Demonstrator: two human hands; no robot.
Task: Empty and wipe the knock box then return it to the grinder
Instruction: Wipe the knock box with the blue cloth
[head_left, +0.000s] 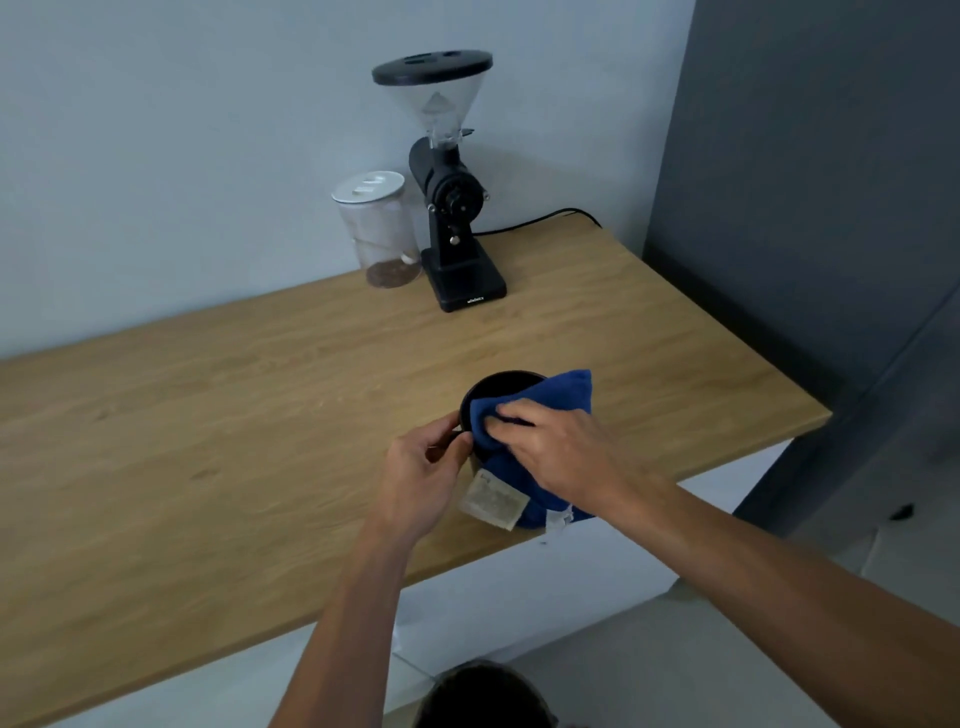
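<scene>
While the knock box stands upright on the wooden counter, close to the near edge and well apart from the grinder, its interior is being wiped. Only the dark rim and part of the inner wall are visible; the remainder is covered by a blue cloth, which is draped over the right side of the rim and hangs down the near side, where a pale care label is exposed.

The cloth is pressed into the opening by the right hand, whose fingers are curled down onto the fabric just inside the rim. The left hand is closed on the left side of the box, apparently at a small handle or the rim edge; the exact contact is partly hidden by the fingers. This grip is judged to serve as a brace, so that the box is not turned or pushed along the counter under the wiping pressure.

No grounds can be seen inside the box, though most of its interior is concealed. The wiping step is therefore judged to be in progress, with the return to the grinder not yet done.

The grinder is placed at the back of the counter against the wall, its base platform unoccupied. A clear lidded jar holding some coffee beans stands just beside it on the left.
</scene>
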